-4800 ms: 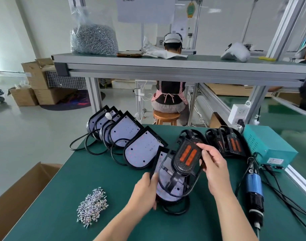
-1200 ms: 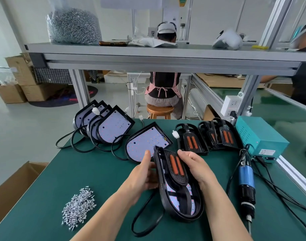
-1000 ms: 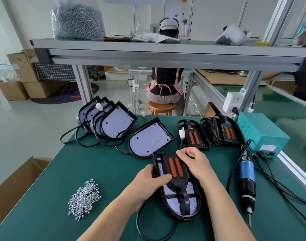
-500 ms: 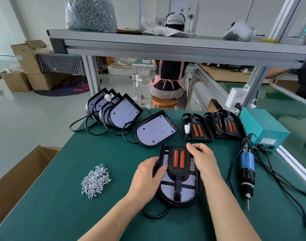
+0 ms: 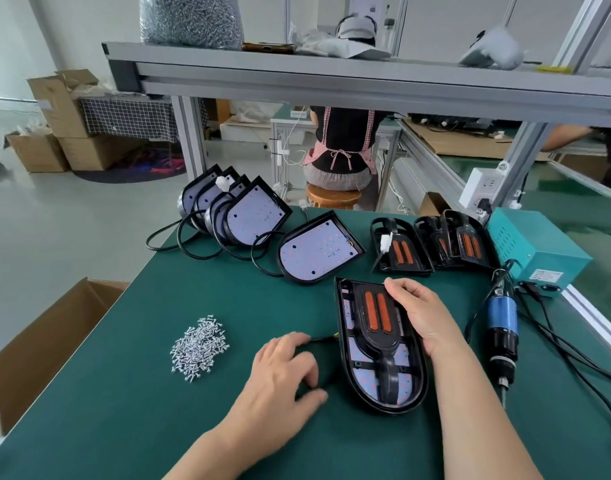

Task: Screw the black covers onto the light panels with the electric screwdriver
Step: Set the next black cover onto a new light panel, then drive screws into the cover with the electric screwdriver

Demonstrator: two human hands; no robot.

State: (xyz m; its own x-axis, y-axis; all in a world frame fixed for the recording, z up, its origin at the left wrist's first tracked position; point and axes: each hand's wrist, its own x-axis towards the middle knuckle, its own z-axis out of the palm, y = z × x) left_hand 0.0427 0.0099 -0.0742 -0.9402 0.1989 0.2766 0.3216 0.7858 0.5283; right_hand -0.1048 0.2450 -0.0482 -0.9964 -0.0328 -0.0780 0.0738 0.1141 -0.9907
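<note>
Light panels, six or more: one worked light panel (image 5: 406, 375) flat on the green mat (image 5: 151, 417), nearest the person; one bare panel (image 5: 318, 252) at its 11 o'clock; a leaning stack (image 5: 252, 216) of at least four farther out at 10 o'clock. Black covers, four: one black cover (image 5: 377, 320) seated on the worked panel; three spare covers (image 5: 401, 249) at 1 o'clock, two overlapping. Electric screwdriver (image 5: 501, 327), one: lying at 3 o'clock, unheld. Screw pile (image 5: 200, 344), one: 9 o'clock. Teal power box (image 5: 536, 247), one: 2 o'clock. Right hand (image 5: 422, 317): fingers laid fairly straight along the cover's right edge, pressing. Left hand (image 5: 283, 372): at 8 o'clock, fingers bent over the black cable (image 5: 323, 338); grip cannot be told.
</note>
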